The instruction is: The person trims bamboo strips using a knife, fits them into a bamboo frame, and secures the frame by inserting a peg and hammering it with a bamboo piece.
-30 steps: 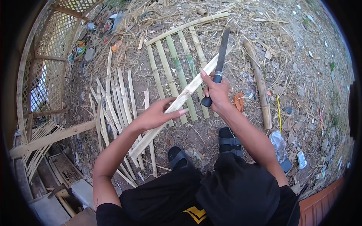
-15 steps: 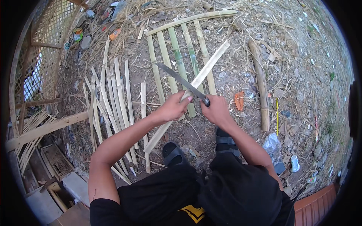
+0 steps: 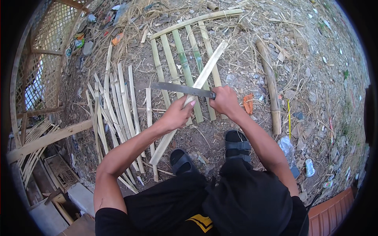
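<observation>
A pale split bamboo strip slants from beside my left foot up over the ground in front of me. My left hand is wrapped round the strip near its middle. In my right hand is the dark handle of a long-bladed knife. Its blade lies across the strip just beyond my left fingers, the tip pointing left. Beneath and beyond the strip, several flat bamboo slats lie side by side, with a bamboo crosspiece along their far ends.
Several narrow bamboo strips lie on the ground to the left. A round bamboo pole lies at right, near a yellow strip, a crumpled plastic bag and a can. A wooden beam and lattice panel stand at far left.
The knife blade has swung from slanting up and left to nearly level across the strip. My right hand has shifted slightly up; my left hand still grips the strip.
</observation>
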A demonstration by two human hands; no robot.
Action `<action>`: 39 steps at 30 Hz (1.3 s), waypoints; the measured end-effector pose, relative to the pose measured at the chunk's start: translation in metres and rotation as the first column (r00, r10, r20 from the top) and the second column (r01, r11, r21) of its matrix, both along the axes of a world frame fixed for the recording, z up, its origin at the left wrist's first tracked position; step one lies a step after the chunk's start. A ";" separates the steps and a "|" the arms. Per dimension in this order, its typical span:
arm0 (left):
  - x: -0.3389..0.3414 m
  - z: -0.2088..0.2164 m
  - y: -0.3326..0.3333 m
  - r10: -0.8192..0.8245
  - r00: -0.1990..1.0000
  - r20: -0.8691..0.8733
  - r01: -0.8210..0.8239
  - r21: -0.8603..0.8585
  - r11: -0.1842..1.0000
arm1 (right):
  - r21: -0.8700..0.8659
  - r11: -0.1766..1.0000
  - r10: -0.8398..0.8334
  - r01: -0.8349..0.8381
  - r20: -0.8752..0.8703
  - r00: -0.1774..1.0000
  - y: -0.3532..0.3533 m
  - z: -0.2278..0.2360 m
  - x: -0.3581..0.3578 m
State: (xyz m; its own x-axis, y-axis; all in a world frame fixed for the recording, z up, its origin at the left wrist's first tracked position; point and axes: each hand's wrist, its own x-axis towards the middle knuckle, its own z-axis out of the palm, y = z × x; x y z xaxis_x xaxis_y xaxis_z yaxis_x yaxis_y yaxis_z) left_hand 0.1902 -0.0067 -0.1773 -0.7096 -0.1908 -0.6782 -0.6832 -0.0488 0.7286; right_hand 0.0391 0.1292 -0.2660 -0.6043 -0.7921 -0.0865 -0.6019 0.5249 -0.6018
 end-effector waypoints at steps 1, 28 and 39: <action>0.002 0.002 -0.003 0.058 0.998 0.023 -0.060 0.087 0.994 | 0.008 1.000 0.001 -0.001 -0.031 1.000 -0.002 -0.002 -0.006; 0.024 0.030 -0.012 0.184 0.981 0.054 -0.192 0.275 0.942 | 0.040 0.995 0.079 -0.089 0.195 0.978 -0.019 0.061 0.024; 0.052 0.050 0.008 0.049 0.977 0.206 -0.125 0.373 0.919 | 0.229 0.890 -0.386 0.394 -0.081 0.919 0.029 0.007 -0.091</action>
